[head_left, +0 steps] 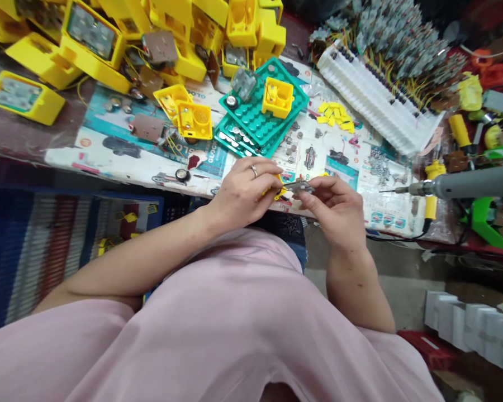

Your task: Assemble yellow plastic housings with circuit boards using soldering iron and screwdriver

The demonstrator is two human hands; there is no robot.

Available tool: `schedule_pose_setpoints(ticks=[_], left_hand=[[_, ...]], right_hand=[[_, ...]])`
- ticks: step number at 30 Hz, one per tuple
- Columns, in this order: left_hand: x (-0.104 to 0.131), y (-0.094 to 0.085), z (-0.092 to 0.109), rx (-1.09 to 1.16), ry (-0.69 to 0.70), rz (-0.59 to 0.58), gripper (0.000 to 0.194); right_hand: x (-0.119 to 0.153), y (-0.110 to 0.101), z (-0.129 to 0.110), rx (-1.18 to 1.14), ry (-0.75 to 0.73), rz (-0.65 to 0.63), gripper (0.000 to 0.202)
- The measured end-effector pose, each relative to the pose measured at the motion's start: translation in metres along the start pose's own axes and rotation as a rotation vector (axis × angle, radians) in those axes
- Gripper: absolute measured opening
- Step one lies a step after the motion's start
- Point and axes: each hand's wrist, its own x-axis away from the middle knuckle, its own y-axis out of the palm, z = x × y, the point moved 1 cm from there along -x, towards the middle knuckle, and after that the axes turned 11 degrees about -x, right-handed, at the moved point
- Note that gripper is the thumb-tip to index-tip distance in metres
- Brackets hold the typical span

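My left hand (246,191), with a ring on one finger, is closed around a small yellow plastic part (280,191). Most of that part is hidden behind my fingers. Between thumb and fingers, my right hand (337,207) pinches a small flat grey piece (302,187). The two held things meet or nearly meet in front of my body, above the table's near edge. Just beyond them, stacked green trays (283,134) hold round silvery parts, with an open yellow housing (278,97) and a grey block (243,84) on top.
Yellow housings (188,61) pile up at back left. A white rack (369,100) with wired grey parts stands at back right. Small yellow pieces (335,115) lie before it. A grey power screwdriver (473,183) points in from the right. A blue crate (146,195) sits below left.
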Motion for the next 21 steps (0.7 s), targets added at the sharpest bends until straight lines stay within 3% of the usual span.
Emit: schedule_pose_setpoints(ticks=[2,5,8,11,15,21], left_hand=[[-0.001,-0.005,0.001,-0.086,0.035,-0.018,0.02],[-0.005,-0.014,0.002,-0.225,0.052,-0.151,0.022],[-0.01,-0.023,0.002,-0.265,0.076,-0.291,0.021],[-0.01,-0.031,0.002,-0.281,0.128,-0.359,0.023],[0.003,-0.037,0.005,-0.295,0.188,-0.335,0.025],[0.025,-0.035,0.003,-0.209,0.152,-0.26,0.035]], right_hand=[[-0.002,-0.001,-0.002,0.06,-0.017,-0.013,0.028],[-0.011,-0.001,-0.003,0.166,-0.04,-0.023,0.025],[-0.021,0.001,-0.004,0.184,-0.047,-0.07,0.03],[-0.029,0.001,-0.002,0.158,-0.026,-0.121,0.032],[-0.034,0.0,0.0,0.143,0.007,-0.189,0.029],[-0.037,0.001,0.0,0.141,0.0,-0.227,0.027]])
